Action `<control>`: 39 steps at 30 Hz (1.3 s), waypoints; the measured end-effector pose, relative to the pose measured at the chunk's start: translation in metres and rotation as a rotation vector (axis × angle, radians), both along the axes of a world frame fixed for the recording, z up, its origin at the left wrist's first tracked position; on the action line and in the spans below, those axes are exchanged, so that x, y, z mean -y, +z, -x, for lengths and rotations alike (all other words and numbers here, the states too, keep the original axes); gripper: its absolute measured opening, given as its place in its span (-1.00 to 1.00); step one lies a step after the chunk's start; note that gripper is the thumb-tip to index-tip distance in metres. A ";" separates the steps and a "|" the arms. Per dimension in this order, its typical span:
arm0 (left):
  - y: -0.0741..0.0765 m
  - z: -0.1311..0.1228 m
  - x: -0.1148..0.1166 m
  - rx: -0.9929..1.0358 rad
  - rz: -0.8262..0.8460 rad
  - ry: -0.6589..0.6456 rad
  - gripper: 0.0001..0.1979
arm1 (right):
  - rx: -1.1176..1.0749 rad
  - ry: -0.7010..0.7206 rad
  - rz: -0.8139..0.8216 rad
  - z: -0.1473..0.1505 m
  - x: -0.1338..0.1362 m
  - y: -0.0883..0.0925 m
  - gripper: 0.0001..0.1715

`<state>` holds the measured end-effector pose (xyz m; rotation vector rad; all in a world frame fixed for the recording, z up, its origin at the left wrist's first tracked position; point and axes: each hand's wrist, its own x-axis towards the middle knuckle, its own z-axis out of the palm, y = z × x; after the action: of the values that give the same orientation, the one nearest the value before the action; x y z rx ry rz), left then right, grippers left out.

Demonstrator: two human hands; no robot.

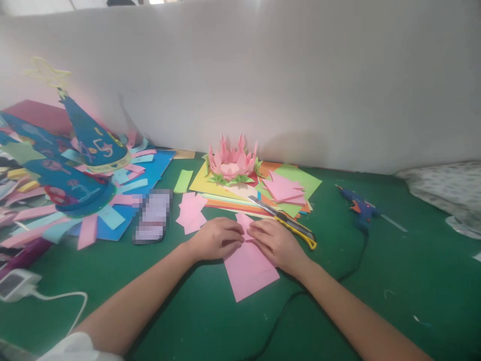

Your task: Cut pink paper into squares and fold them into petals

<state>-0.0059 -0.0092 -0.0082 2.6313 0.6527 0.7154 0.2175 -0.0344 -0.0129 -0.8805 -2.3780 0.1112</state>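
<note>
A sheet of pink paper (252, 273) lies on the green table, its far end folded or creased under my fingers. My left hand (218, 238) grips its left edge near the top, fingers bent and pressed together. From the other side my right hand (276, 243) holds the same sheet, fingertips close to those of the left. Small pink paper pieces (191, 213) lie beyond my left hand. Just past my right hand rests a yellow box cutter (289, 225), its blade out. The fingers partly cover the sheet's upper part.
Behind stands a pink paper lotus (233, 163) on stacked coloured paper (206, 185). Pink sheets (283, 188) lie right of it. Blue cone hats (93, 135) with paper strips fill the left, near a blurred phone (152, 215). A blue glue gun (363, 208) trails its cord on the right.
</note>
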 end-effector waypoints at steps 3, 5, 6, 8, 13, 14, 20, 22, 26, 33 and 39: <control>-0.001 0.000 -0.001 -0.012 -0.019 0.029 -0.82 | 0.012 0.054 0.015 0.002 0.000 0.003 -0.73; -0.001 0.000 -0.002 -0.019 -0.021 0.057 -0.82 | 0.011 0.086 0.030 0.004 0.000 0.005 -0.73; 0.000 0.000 -0.003 -0.028 -0.017 0.074 -0.82 | 0.010 0.100 0.034 0.004 0.000 0.005 -0.73; 0.001 0.000 -0.004 -0.046 -0.008 0.109 -0.82 | 0.015 0.123 0.043 0.003 0.000 0.004 -0.73; 0.003 0.001 -0.006 -0.069 0.017 0.152 -0.81 | 0.023 0.161 0.115 -0.004 -0.002 -0.001 -0.72; 0.002 0.001 -0.006 -0.068 0.020 0.151 -0.81 | 0.020 0.170 0.124 -0.005 -0.003 -0.001 -0.72; 0.004 0.000 -0.006 -0.062 0.016 0.142 -0.82 | 0.026 0.195 0.140 -0.009 -0.006 0.001 -0.71; 0.004 0.000 -0.006 -0.063 0.015 0.139 -0.82 | 0.042 0.203 0.131 -0.009 -0.007 0.003 -0.71; 0.003 0.000 -0.007 -0.070 0.004 0.151 -0.83 | 0.073 0.243 0.099 -0.011 -0.008 0.008 -0.69; 0.001 0.001 -0.005 -0.059 0.006 0.192 -0.83 | 0.093 0.272 0.116 -0.014 -0.008 0.010 -0.66; 0.005 0.000 -0.005 -0.048 0.024 0.169 -0.82 | 0.076 0.275 0.128 -0.014 -0.008 0.009 -0.66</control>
<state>-0.0061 -0.0041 -0.0034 2.6005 0.9008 0.6890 0.2316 -0.0265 -0.0041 -0.6186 -2.5760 0.3470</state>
